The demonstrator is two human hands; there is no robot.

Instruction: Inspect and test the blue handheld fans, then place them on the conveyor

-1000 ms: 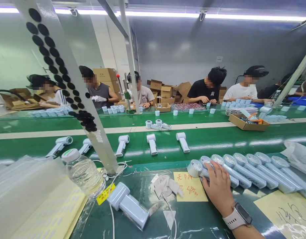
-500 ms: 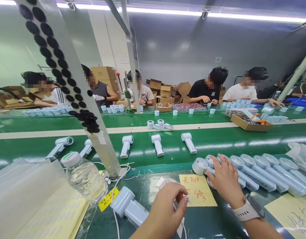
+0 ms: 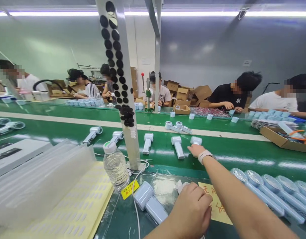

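Over the green belt point(image 3: 232, 157), the right fingers point(image 3: 192, 150) partly hide a pale-blue device point(image 3: 196, 140).

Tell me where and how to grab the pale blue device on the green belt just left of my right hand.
Probably take the pale blue device by the middle of its handle, coming from above on your near side and gripping across its width. Its slim, straight handle points toward you, slightly rightward, while the bulkier head lies at the far end.
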